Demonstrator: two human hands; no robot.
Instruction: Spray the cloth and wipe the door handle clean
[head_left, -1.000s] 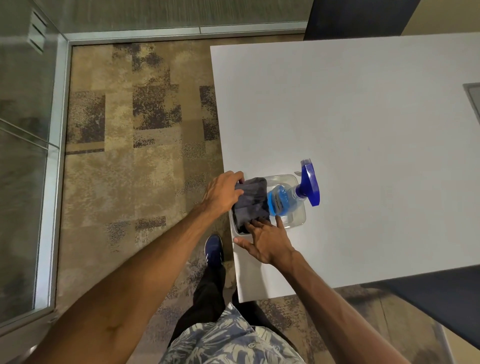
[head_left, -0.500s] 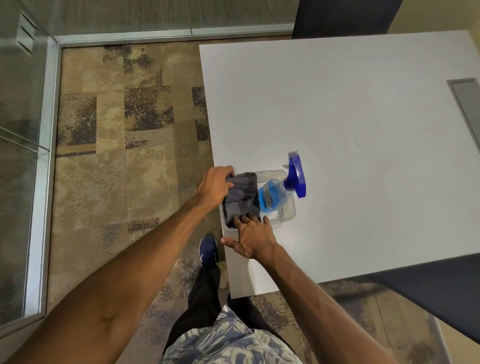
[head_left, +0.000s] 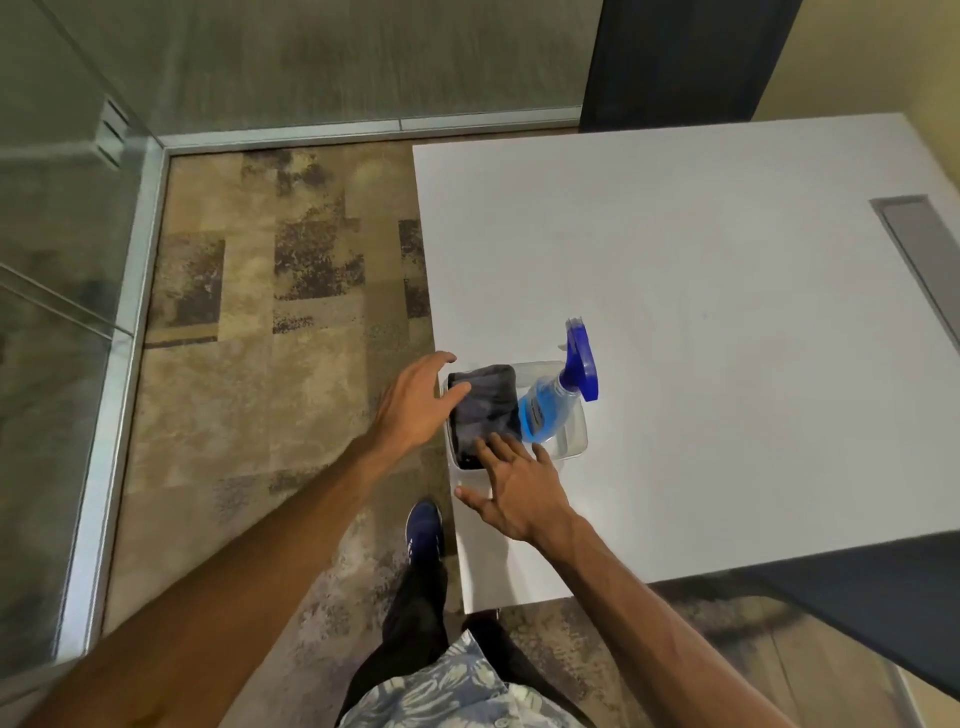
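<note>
A dark grey folded cloth (head_left: 485, 405) lies in a clear plastic tray (head_left: 574, 451) near the left edge of a white table (head_left: 701, 322). Beside the cloth in the tray leans a spray bottle (head_left: 550, 410) with blue liquid and a blue trigger head. My left hand (head_left: 415, 405) hovers at the cloth's left side with fingers spread and the thumb touching the cloth. My right hand (head_left: 511, 483) lies flat at the tray's near end, fingertips on the cloth. No door handle is in view.
Patterned brown carpet (head_left: 270, 364) covers the floor left of the table. Glass walls with metal frames (head_left: 130, 364) stand at the left and back. A dark panel (head_left: 675, 57) rises behind the table. A grey slot (head_left: 919, 249) is set in the table at right.
My left hand has let go of the cloth and opened, drawing slightly away to the left. My right hand's fingers have spread and stay at the cloth's near end. The view has tilted up.
</note>
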